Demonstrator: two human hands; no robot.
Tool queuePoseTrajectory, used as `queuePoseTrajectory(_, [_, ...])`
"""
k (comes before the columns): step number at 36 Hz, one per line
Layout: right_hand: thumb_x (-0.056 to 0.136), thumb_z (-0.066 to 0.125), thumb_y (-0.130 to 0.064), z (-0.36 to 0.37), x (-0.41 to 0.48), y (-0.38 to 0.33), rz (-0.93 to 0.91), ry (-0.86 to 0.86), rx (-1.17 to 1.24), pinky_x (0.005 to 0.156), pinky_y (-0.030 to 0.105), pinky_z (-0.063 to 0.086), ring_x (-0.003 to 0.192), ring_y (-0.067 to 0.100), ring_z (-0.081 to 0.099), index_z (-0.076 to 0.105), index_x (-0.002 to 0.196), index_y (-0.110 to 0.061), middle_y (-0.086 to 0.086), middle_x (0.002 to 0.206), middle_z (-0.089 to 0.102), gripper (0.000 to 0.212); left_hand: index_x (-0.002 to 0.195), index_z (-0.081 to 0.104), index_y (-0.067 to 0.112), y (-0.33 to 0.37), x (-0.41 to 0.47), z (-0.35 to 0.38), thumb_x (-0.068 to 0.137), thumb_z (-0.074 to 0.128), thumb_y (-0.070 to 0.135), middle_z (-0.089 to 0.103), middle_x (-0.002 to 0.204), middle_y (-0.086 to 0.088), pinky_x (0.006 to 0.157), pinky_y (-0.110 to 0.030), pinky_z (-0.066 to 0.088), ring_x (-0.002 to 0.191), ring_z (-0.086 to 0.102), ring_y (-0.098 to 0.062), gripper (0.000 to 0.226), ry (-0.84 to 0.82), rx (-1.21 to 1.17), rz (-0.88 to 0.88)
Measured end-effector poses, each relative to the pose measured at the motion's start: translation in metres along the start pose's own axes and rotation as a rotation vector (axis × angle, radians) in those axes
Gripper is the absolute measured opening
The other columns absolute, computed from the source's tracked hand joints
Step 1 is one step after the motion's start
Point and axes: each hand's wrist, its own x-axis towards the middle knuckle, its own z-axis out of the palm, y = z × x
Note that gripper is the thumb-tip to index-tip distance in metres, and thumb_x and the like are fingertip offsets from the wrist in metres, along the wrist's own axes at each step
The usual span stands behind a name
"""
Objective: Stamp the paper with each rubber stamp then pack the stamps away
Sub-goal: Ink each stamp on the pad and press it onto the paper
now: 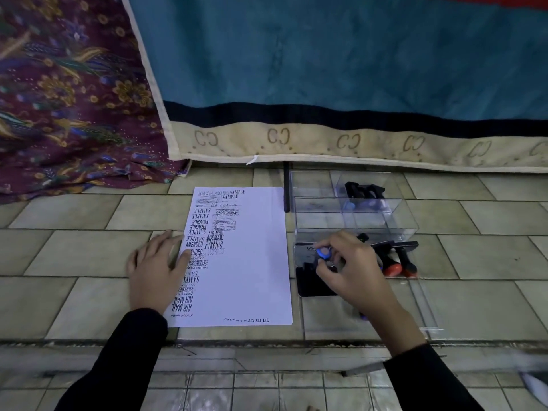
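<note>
Pinching a blue-capped stamp (323, 253) between thumb and fingertips, the right grip (353, 271) was over the black ink pad (311, 283). Just right of it lay two red-tipped stamps (397, 264); beyond it stood the clear box (314, 185) (more stamps inside). The left grip (155, 271) lay flat, fingers spread, on the left edge of the paper (255, 262), with open floor tiles (74, 253) to its left.

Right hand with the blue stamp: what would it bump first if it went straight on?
Probably the paper, at its right edge. The right hand, pinching the blue-topped stamp above the ink pad, points left and away toward the sheet. It might pass over it; its height is unclear.
</note>
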Motion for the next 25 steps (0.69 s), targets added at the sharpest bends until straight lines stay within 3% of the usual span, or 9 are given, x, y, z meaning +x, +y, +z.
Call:
queuePoseTrajectory(5, [0.072, 0.069, -0.001, 0.005, -0.004, 0.0, -0.011, -0.02, 0.016, 0.066, 0.0, 0.036, 0.076, -0.004, 0.051, 0.067, 0.09, -0.013, -0.022, 0.081, 0.045, 0.021, 0.123, 0.062, 0.026, 0.003, -0.001, -0.002, 0.084, 0.044, 0.05, 0.05, 0.143, 0.005, 0.114, -0.042, 0.015, 0.135, 0.039, -0.019, 0.049, 0.001, 0.009, 0.002])
queuePoseTrajectory(17, [0.075, 0.067, -0.004, 0.013, -0.011, -0.003, -0.021, -0.09, -0.006, 0.072, 0.004, 0.039, 0.074, -0.005, 0.049, 0.068, 0.095, -0.011, -0.009, 0.089, 0.053, 0.021, 0.125, 0.061, 0.026, 0.003, -0.002, -0.003, 0.085, 0.042, 0.051, 0.048, 0.145, 0.006, 0.115, -0.041, 0.014, 0.137, 0.036, -0.019, 0.051, -0.02, 0.018, -0.004])
queuePoseTrajectory(22, [0.077, 0.067, -0.003, 0.012, -0.007, -0.004, -0.031, -0.094, -0.036, 0.073, 0.015, 0.045, 0.076, 0.003, 0.051, 0.069, 0.097, -0.007, -0.002, 0.09, 0.058, 0.02, 0.126, 0.061, 0.027, 0.002, -0.002, -0.001, 0.085, 0.042, 0.051, 0.049, 0.144, 0.006, 0.114, -0.041, 0.014, 0.136, 0.037, -0.019, 0.051, -0.016, 0.024, -0.003])
queuePoseTrajectory(25, [0.077, 0.067, -0.004, 0.012, -0.005, -0.005, -0.02, -0.091, -0.036, 0.072, 0.01, 0.042, 0.075, -0.001, 0.049, 0.069, 0.096, -0.006, -0.005, 0.089, 0.057, 0.02, 0.127, 0.06, 0.028, 0.001, -0.002, -0.001, 0.085, 0.041, 0.051, 0.048, 0.145, 0.006, 0.114, -0.04, 0.013, 0.137, 0.036, -0.018, 0.051, -0.018, 0.023, -0.005])
